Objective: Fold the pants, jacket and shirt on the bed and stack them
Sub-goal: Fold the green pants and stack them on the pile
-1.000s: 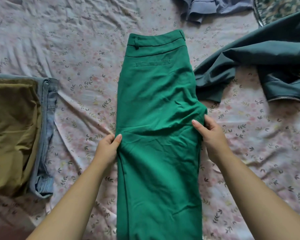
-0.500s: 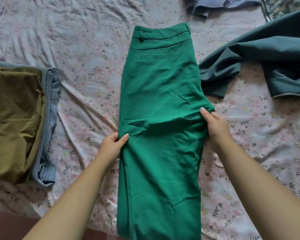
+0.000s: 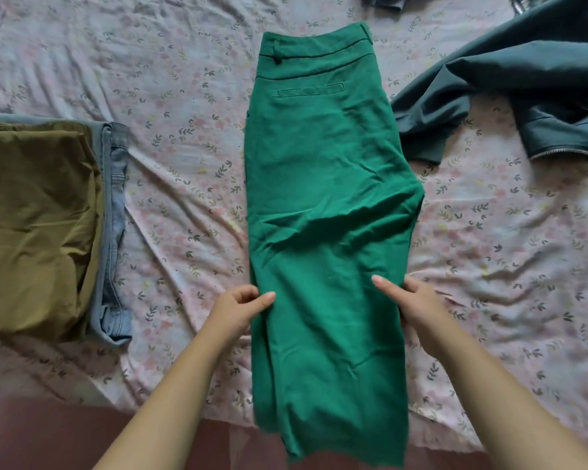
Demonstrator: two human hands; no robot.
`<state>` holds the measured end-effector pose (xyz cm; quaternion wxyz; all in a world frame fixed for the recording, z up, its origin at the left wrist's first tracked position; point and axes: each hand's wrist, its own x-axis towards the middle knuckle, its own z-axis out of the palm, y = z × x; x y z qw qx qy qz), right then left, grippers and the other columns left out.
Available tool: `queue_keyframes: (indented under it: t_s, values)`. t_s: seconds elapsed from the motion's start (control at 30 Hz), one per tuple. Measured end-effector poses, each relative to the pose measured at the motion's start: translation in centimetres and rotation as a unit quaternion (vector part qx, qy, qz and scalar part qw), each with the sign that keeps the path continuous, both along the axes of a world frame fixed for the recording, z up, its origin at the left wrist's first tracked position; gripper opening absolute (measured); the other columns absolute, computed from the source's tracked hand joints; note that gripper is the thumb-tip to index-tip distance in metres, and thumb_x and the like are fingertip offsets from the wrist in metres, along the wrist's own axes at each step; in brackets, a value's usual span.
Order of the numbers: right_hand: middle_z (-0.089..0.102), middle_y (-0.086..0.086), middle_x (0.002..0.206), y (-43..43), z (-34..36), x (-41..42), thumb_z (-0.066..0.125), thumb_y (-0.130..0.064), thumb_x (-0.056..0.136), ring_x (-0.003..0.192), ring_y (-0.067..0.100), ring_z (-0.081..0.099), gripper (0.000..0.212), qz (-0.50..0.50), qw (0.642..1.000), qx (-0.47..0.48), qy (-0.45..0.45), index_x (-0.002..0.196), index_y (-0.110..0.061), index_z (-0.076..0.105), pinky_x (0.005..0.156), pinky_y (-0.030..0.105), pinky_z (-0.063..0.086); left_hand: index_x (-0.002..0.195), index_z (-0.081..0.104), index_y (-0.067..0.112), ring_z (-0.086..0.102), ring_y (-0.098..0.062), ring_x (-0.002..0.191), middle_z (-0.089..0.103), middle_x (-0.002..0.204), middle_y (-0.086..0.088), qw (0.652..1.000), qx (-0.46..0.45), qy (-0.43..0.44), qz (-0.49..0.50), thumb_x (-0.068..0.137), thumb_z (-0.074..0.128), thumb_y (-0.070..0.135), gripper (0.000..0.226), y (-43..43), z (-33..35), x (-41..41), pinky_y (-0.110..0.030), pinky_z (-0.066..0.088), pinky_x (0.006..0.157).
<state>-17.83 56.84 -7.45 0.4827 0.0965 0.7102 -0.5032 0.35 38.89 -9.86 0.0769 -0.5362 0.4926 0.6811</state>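
Olive garment folded atop jeans, well left of left hand; left hand pinches the left edge of green pants; pants lie lengthwise between both hands, waistband away; right hand pinches the right edge; teal jacket crumpled beyond the right hand, on floral bedsheet.

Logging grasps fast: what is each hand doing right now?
Left hand: closed, pinching the left edge of the green cotton pants.
Right hand: closed, gripping the pants' right edge.
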Motion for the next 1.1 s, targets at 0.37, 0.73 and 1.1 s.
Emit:
queue_keyframes:
  t_s: [0.37, 0.73, 1.1]
  values:
    - [0.071, 0.009, 0.09, 4.2, -0.7, 4.5, 0.064, -0.022, 0.084, 0.08, 0.019, 0.066, 0.017, 0.015, 0.998, 0.068, -0.002, 0.087, -0.006, 0.068, 0.068, 0.028, 0.051, 0.101, 0.061, 0.001, 0.064, -0.019, 0.076, 0.067, 0.094, -0.012, 0.995, 0.056, 0.0, -0.081, 0.098, 0.041, 0.016, 0.025, 2.9, 1.0, 4.0, -0.024, 0.052, 0.06]
    - [0.07, -0.009, 0.092, 7.8, -0.9, 10.3, 0.067, -0.026, 0.081, 0.083, 0.008, 0.067, 0.012, 0.078, 0.996, 0.01, -0.05, 0.093, -0.025, 0.066, 0.067, 0.023, 0.051, 0.093, 0.061, 0.009, 0.061, -0.017, 0.081, 0.063, 0.089, -0.004, 0.99, -0.017, -0.005, -0.14, 0.094, 0.051, 0.016, 0.012, 8.0, 1.9, 8.1, -0.037, 0.055, 0.072]
    - [0.071, 0.003, 0.094, 11.1, -0.1, 15.2, 0.067, -0.017, 0.082, 0.079, 0.011, 0.066, 0.007, 0.091, 0.995, 0.004, -0.044, 0.087, -0.021, 0.067, 0.066, 0.022, 0.052, 0.104, 0.06, 0.007, 0.064, -0.015, 0.085, 0.067, 0.1, -0.008, 0.998, -0.03, 0.007, -0.061, 0.094, 0.049, 0.012, 0.016, 13.4, 2.5, 11.6, -0.028, 0.054, 0.075]
